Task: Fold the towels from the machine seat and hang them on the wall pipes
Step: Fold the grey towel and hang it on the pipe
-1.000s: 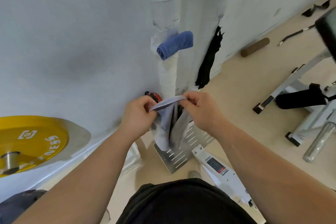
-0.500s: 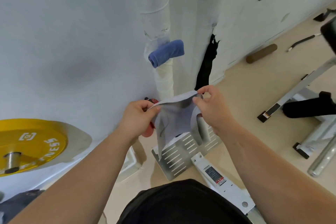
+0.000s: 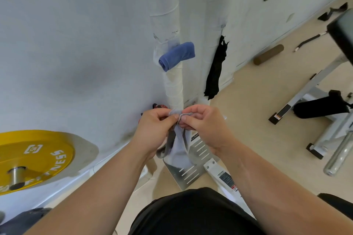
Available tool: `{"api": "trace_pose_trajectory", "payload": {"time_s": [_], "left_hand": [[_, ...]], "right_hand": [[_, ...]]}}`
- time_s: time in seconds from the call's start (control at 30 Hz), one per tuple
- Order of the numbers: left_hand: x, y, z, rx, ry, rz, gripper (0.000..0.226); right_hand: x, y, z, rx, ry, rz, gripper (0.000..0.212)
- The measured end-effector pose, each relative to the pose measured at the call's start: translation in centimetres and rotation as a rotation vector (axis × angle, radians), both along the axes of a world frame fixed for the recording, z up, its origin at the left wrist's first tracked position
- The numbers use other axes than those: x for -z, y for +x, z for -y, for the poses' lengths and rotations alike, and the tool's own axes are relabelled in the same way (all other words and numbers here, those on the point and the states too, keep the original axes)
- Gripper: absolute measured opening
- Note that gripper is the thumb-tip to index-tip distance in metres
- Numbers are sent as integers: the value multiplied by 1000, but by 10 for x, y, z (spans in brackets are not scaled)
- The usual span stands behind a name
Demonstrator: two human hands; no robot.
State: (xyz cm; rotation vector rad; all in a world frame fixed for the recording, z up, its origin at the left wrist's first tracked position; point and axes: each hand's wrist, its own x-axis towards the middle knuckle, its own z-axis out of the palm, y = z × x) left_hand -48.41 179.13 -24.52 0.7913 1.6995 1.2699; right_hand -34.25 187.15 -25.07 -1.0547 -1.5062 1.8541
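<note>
My left hand (image 3: 154, 128) and right hand (image 3: 204, 124) pinch the pale grey cloth towel (image 3: 178, 150) at its joined corners; I'd square the edges before creasing.

grey towel (image 3: 178, 146), blue towel (image 3: 176, 56) (rolled), yellow plate (image 3: 32, 158)
</note>
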Motion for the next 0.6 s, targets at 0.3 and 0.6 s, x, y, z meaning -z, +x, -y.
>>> {"api": "trace_pose_trajectory", "payload": {"time_s": [0.3, 0.6], "left_hand": [[2, -7, 14, 1, 12, 101, 27], [-3, -8, 16, 115, 55, -49, 26]], "right_hand": [[4, -10, -2, 24, 649, 310, 8], [-5, -13, 1, -72, 400, 111, 11]]}}
